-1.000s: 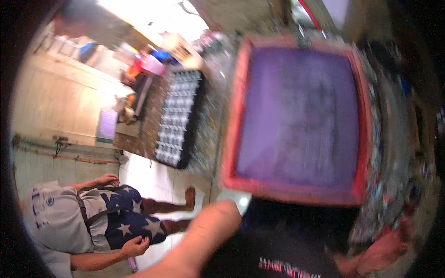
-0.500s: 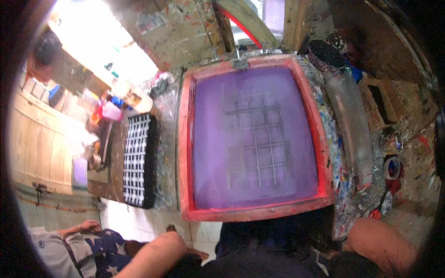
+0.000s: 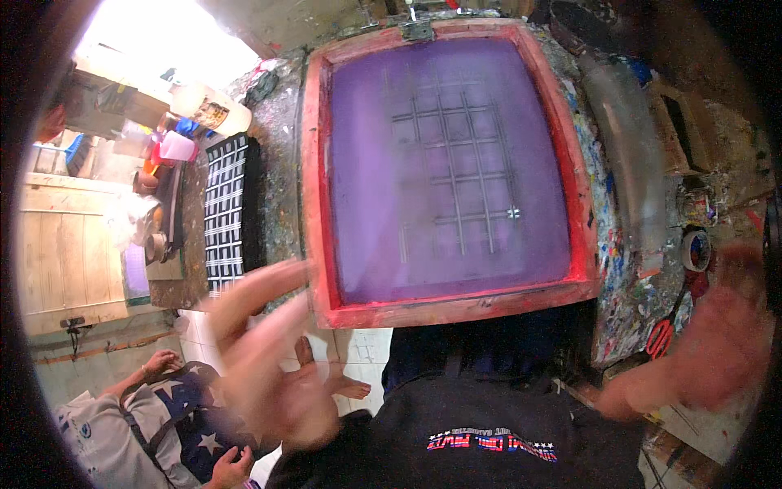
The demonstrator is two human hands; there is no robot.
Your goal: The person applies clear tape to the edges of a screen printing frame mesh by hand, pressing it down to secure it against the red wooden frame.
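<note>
A screen-printing frame (image 3: 590, 236) with pink-red painted wooden sides lies on the bench in front of me. Its purple mesh (image 3: 366, 187) carries a pattern of crossing lines. My left hand (image 3: 273, 359), smeared by motion, is beside the frame's near left corner with its fingers apart and nothing visible in them. Whether it touches the wood I cannot tell. Over at the far right my right hand (image 3: 725, 326) is a blur near the scissors (image 3: 660, 336) with red handles and a tape roll (image 3: 696, 248); its fingers cannot be made out.
A black-and-white checked stack (image 3: 226, 208) lies left of the frame. Behind it are a large whitish container (image 3: 210, 110) and a pink cup (image 3: 177, 147). A cardboard box (image 3: 680, 130) stands at the right. Another person (image 3: 163, 416) in star-patterned clothing is at lower left.
Both my hands have come up into view, the left toward the frame's near left corner, the right toward the bench's right side. The view has shifted, so the frame appears higher.
</note>
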